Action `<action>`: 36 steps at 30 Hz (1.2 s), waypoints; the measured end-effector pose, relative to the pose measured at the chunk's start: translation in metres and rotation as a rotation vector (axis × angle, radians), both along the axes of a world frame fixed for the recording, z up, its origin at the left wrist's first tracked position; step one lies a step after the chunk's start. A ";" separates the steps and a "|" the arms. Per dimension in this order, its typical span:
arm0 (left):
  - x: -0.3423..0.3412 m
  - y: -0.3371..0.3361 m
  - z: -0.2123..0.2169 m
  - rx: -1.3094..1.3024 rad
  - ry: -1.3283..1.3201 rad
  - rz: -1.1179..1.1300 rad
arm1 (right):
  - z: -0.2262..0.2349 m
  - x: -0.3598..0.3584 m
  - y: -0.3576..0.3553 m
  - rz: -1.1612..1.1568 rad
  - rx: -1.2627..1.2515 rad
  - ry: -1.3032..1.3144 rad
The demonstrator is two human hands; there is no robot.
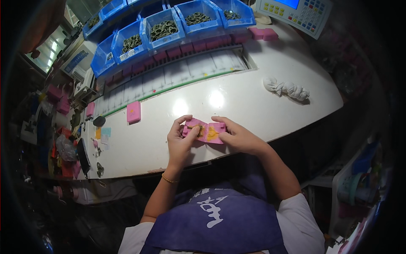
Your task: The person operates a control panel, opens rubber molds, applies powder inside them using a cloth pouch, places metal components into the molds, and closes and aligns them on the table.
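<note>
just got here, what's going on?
A person at a white worktop is holding a pink two-part mold spread open in both hands: left hand on one half, right hand on the other. Orange-yellow marks show on its inner faces. A pink block and a twisted white cloth lie on the worktop; blue bins of ring-shaped pieces stand beyond.

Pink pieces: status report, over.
Left hand, right hand: both gripping pink pieces. Pieces side by side, yellow-marked. White bundle apart, to the right.

Two glares light the white table; a bright window is far left, a rack near right.
</note>
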State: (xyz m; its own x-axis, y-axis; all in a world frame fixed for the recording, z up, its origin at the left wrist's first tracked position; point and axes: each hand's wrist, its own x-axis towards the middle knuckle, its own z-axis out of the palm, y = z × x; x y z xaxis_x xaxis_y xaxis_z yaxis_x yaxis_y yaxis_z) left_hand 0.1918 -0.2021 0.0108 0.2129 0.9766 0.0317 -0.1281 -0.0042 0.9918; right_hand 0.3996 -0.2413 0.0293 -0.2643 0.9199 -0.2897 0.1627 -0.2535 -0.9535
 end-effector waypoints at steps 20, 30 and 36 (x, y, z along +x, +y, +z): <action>0.029 -0.024 0.019 0.252 0.358 -0.067 | 0.010 -0.021 -0.034 -0.207 0.785 -0.598; 0.039 -0.021 0.021 0.427 0.502 0.058 | -0.008 -0.015 -0.030 -0.328 0.755 -0.503; 0.033 -0.001 0.010 0.885 0.699 0.246 | -0.022 -0.022 -0.027 -0.691 0.566 0.011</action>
State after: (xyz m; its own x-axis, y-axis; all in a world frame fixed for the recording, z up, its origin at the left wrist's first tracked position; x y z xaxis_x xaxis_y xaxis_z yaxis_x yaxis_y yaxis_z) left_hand 0.2249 -0.2033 0.0212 0.2607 0.6892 0.6760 0.5490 -0.6818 0.4835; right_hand 0.3778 -0.2682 0.0077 0.4020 0.8793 0.2554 0.1384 0.2174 -0.9662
